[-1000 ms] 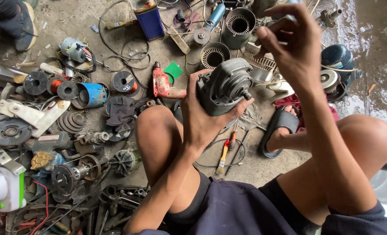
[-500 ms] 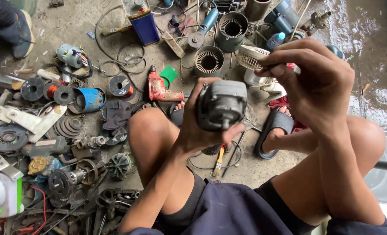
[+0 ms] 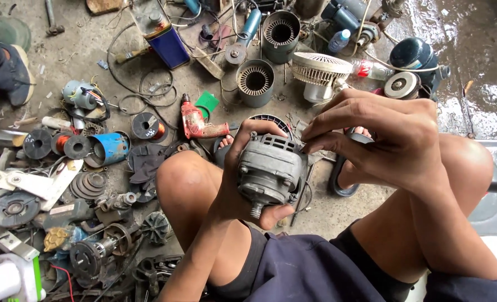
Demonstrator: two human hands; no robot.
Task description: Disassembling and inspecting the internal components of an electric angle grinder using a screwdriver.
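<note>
Both hands are working one grey motor housing over the knees, above the cluttered floor. Left hand is cupping it firmly, shaft pointing down; right hand is pinching at its upper edge, fingers nearly closed. Looks like fastener work; next needs a fine fingertip grip.

You are squatting in a repair workshop: the wet concrete floor far ahead holds stator cores, a red drill, wire spools and pulleys at left.
</note>
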